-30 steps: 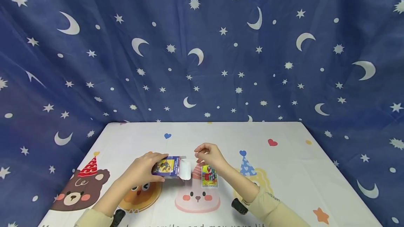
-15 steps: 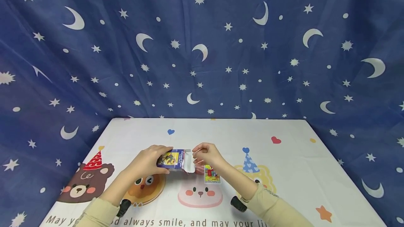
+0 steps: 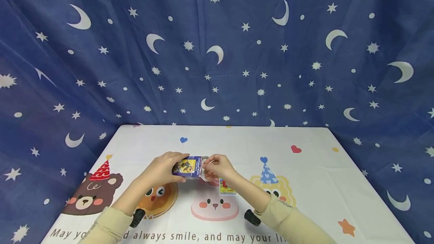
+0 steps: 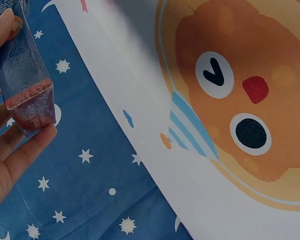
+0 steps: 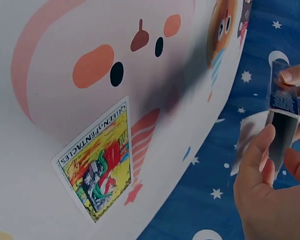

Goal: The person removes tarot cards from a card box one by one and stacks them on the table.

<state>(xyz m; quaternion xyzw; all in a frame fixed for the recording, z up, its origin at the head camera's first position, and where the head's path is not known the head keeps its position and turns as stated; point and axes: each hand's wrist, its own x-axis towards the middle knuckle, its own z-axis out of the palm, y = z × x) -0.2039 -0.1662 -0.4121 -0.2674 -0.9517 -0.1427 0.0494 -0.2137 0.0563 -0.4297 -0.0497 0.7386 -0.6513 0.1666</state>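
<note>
In the head view my left hand (image 3: 162,166) grips a blue-and-yellow tarot card box (image 3: 187,166), thumb and fingers on opposite sides. The box is held above the table, its open end facing right. At that end my right hand (image 3: 218,168) has its fingers curled at the white flap (image 5: 247,135); the right wrist view shows the dark box opening between finger and thumb. A tarot card (image 5: 104,165), marked Queen of Pentacles, lies face up below the right hand, partly hidden by that hand in the head view. The left wrist view shows the box's closed end (image 4: 32,112).
A white table cover (image 3: 271,142) with cartoon animals and printed words lies beneath the hands. Behind the table hangs a dark blue curtain (image 3: 237,89) with moons and stars. Dark wrist devices (image 3: 252,217) sit at both wrists.
The card box has moved slightly right and away from me, and the right hand has come against its flap, closing the gap seen earlier. The head view has shifted; the card stays put.
</note>
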